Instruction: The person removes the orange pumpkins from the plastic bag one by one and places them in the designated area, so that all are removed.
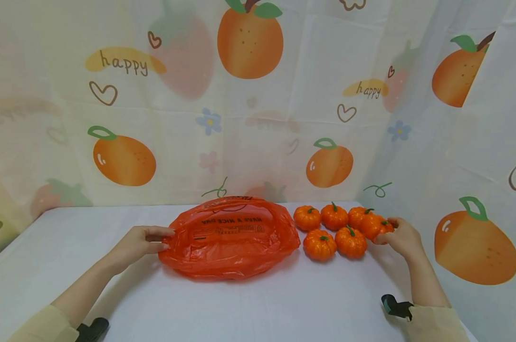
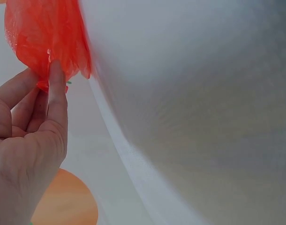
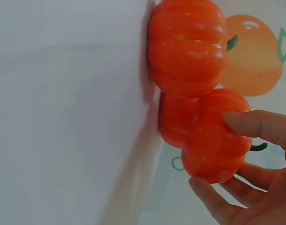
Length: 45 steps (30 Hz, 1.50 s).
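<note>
A red plastic bag [image 1: 228,237] lies on the table with its mouth spread toward me. My left hand [image 1: 139,244] pinches the bag's left edge between thumb and fingers, and the left wrist view shows the gathered red plastic [image 2: 49,42] at the fingertips. On the right, my right hand [image 1: 405,237] holds a small orange toy pumpkin [image 1: 374,226] with a green stem. In the right wrist view thumb and fingers grip this pumpkin [image 3: 215,140] from its sides. It overlaps a pumpkin behind it [image 3: 176,119].
Several more toy pumpkins stand in two rows right of the bag, among them a front one [image 1: 320,245] and a back one [image 1: 307,218]. A white cloth covers the table [image 1: 249,308]. Behind hangs a fruit-print curtain [image 1: 258,104].
</note>
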Motion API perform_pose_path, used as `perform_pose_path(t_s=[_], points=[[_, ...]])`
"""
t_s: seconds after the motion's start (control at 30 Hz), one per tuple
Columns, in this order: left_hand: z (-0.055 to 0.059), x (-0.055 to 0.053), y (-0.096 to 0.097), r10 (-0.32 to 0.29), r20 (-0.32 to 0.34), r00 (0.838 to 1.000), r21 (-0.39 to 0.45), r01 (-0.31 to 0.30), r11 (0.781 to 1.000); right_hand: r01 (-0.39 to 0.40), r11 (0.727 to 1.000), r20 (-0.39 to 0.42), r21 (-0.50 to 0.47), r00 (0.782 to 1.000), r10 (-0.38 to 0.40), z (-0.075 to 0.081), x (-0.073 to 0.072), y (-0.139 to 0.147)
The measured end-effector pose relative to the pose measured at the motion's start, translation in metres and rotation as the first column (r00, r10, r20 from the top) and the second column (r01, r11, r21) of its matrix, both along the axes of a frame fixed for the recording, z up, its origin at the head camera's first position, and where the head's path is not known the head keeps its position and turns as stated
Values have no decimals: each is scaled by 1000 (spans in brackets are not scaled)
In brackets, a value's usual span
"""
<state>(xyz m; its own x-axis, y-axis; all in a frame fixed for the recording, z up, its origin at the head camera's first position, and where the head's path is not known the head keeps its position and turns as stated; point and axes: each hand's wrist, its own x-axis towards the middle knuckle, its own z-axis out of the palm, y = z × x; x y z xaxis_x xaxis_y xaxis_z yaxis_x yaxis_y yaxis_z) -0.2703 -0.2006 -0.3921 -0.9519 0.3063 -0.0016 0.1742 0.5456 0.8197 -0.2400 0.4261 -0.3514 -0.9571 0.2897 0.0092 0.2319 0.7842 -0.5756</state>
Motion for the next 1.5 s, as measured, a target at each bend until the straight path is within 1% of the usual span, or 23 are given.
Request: perform_pose_path(t_s=[0.17, 0.4, 0.63, 0.87, 1.0, 1.27, 1.5], points=[[1, 1, 0, 3, 0, 1000, -4, -3, 1000, -1, 1000, 42, -11, 999, 1, -1, 1, 2], [1, 1, 0, -1, -5, 1000, 1, 1, 1000, -17, 998, 44, 62, 999, 14, -4, 0, 6], [1, 1, 0, -1, 1, 1000, 6, 1, 1000, -24, 998, 83, 60, 996, 19, -7, 0, 8], [1, 1, 0, -1, 4, 1000, 11, 1, 1000, -39, 996, 74, 79, 997, 33, -9, 2, 9], [1, 2, 0, -1, -1, 1000, 13, 1, 1000, -33, 997, 82, 73, 996, 27, -8, 3, 8], [2, 3, 1, 1, 2, 1000, 10, -1, 1000, -46, 997, 103, 69, 994, 39, -8, 1, 6], [1, 1, 1, 0, 3, 1000, 10, 0, 1000, -65, 995, 80, 75, 995, 59, -11, 1, 8]])
